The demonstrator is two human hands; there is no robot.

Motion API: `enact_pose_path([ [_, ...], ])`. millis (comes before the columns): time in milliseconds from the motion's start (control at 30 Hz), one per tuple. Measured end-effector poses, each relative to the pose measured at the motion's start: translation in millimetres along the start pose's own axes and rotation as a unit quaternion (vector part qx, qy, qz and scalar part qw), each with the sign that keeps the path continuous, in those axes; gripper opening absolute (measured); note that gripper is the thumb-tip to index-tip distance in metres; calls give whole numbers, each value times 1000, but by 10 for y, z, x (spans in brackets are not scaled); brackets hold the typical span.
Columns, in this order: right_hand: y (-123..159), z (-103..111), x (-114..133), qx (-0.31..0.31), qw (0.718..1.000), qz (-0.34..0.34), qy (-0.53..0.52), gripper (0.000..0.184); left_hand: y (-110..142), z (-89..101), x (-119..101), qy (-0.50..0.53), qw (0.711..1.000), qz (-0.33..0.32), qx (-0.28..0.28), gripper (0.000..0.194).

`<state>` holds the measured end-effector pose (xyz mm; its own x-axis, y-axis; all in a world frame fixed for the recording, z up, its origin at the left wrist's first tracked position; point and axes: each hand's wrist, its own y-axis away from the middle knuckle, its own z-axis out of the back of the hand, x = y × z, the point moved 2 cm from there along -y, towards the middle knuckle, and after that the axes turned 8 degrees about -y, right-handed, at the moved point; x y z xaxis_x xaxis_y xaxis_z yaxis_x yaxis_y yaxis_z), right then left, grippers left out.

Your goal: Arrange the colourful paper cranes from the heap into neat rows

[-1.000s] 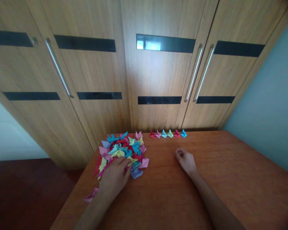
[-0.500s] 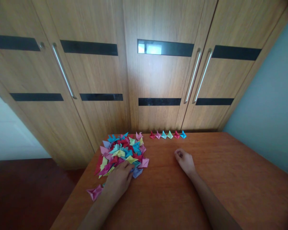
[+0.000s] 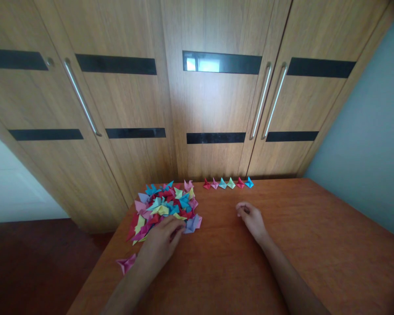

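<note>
Left hand pinches angular folded lavender paper while right hand curls loosely closed

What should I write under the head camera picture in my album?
Left hand at a colourful pile of folded paper; right hand near a row of six folded pieces.

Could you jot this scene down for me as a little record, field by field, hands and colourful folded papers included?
Left hand: at the pile, fingertips at a lavender folded paper
Right hand: loosely curled, nothing visible in it
Pile: many-coloured folded papers
Row: six folded papers along the far edge
Apart: pink folded paper beside the left forearm
Surface: wooden table
Behind: wooden cupboard
</note>
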<state>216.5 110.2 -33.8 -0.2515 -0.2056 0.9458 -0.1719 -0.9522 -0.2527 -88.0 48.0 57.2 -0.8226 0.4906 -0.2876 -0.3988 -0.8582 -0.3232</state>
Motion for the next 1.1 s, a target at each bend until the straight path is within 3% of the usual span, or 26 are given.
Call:
enact_pose_path([
  [100, 169, -134, 235, 71, 992, -21, -103, 32, -136, -8, -147, 11, 999, -17, -27, 18],
  [167, 296, -210, 387, 118, 983, -30, -139, 32, -233, -74, -260, 14, 999, -31, -18, 19],
  [267, 422, -252, 525, 139, 977, -14, -163, 35, -352, -215, -421, 14, 998, -61, 8, 21],
  [467, 422, -181, 491, 159, 984, 37, -75, 27, -433, -440, -581, 0, 996, -92, 16, 22],
  [600, 324, -50, 430, 166, 984, 64, -21, 27, -419, -497, -534, 20, 996, -62, -55, 22],
  [700, 102, 161, 358, 123, 990, 72, 10, 30, -374, -564, -483, 44, 994, -29, -94, 22],
  [867, -548, 688, 101, -33, 989, 37, 137, 31, -251, -825, -546, 118, 992, -14, -31, 23],
  [967, -864, 976, -121, -125, 940, -80, 306, 32, -206, -963, -614, 149, 989, -9, 15, 25],
  [1100, -1021, 1131, -384, -145, 911, -163, 351, 35, -221, -1031, -620, 170, 985, 5, 42, 25],
])
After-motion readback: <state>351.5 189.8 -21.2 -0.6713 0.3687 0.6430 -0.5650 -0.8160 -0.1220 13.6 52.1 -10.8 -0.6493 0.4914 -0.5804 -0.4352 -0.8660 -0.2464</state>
